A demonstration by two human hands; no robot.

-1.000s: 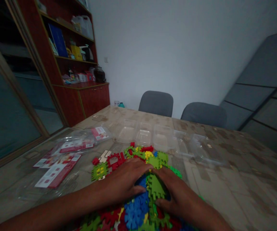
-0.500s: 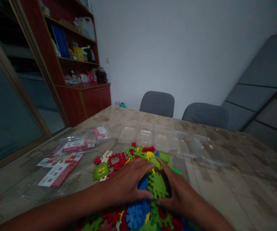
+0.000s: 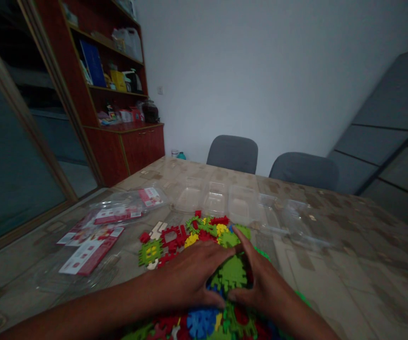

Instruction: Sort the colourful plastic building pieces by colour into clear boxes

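Observation:
A heap of plastic interlocking building pieces (image 3: 232, 273) in green, red, blue and yellow lies in front of me. My left hand (image 3: 193, 271) curves over the heap from the left, its thumb apart from the fingers. From the right, my right hand (image 3: 251, 274) cups the same spot, thumb and index finger spread. Green pieces show in the gap between both hands, and a round blue piece (image 3: 202, 323) sits below the left thumb. Parts of the fingers are hidden behind the hands. A green square piece with a yellow middle (image 3: 150, 252) lies left of the heap.
Clear plastic trays (image 3: 215, 198) stand in a row behind the heap. Clear packaging with printed cards (image 3: 92, 252) lies at the left of the patterned table (image 3: 349, 264). Beyond the far edge are two grey chairs (image 3: 232, 153). A wooden cabinet (image 3: 142, 146) stands back left.
Both hands stay over the heap; the left fingers have shifted slightly right, nearer the right hand. The green pieces between them have turned, and a yellow piece behind the left hand is more exposed.

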